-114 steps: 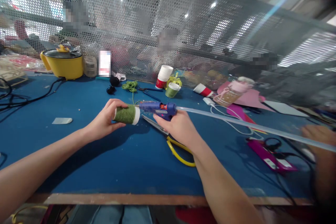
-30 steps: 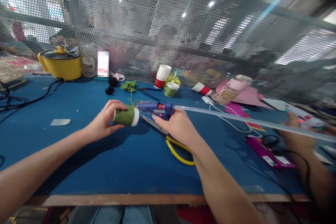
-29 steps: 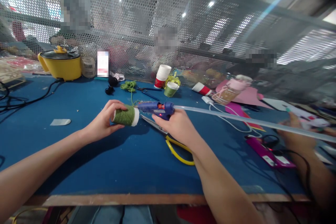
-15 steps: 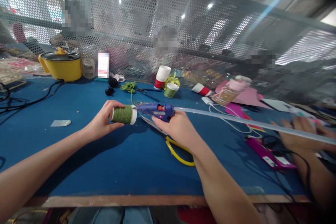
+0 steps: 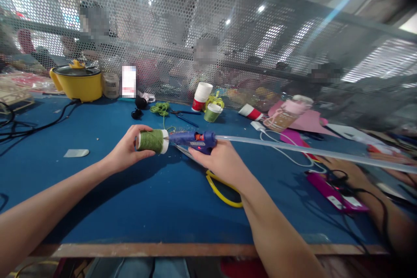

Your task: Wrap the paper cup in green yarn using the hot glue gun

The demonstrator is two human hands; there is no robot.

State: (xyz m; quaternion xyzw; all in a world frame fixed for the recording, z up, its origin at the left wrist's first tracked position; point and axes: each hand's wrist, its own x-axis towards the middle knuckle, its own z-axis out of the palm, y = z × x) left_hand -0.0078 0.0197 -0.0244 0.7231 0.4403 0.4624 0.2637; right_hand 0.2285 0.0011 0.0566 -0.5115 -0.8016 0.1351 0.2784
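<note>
My left hand [image 5: 135, 145] is closed round a paper cup [image 5: 152, 141] wrapped in green yarn, tipped on its side with its white rim to the right. My right hand [image 5: 224, 156] grips a blue hot glue gun [image 5: 192, 138], its nozzle at the cup's rim end; whether it touches is too fine to tell. A long clear glue stick [image 5: 276, 143] runs out of the gun's back to the right. Below the gun, yellow-handled scissors [image 5: 221, 191] lie on the table, partly hidden by my right hand. A green yarn bundle [image 5: 160, 108] lies behind the cup, a strand trailing toward it.
Pliers [image 5: 185, 117], a green-wrapped cup [image 5: 213, 113] and stacked paper cups [image 5: 202, 95] stand or lie behind. A yellow pot [image 5: 78, 82] is at back left. A purple power strip [image 5: 335, 193] with cables lies right, beside another person's arm [image 5: 361, 182].
The glue gun's tip has shifted slightly against the cup's rim end, and the cup has turned a little. At the right, the other person's hands have moved.
</note>
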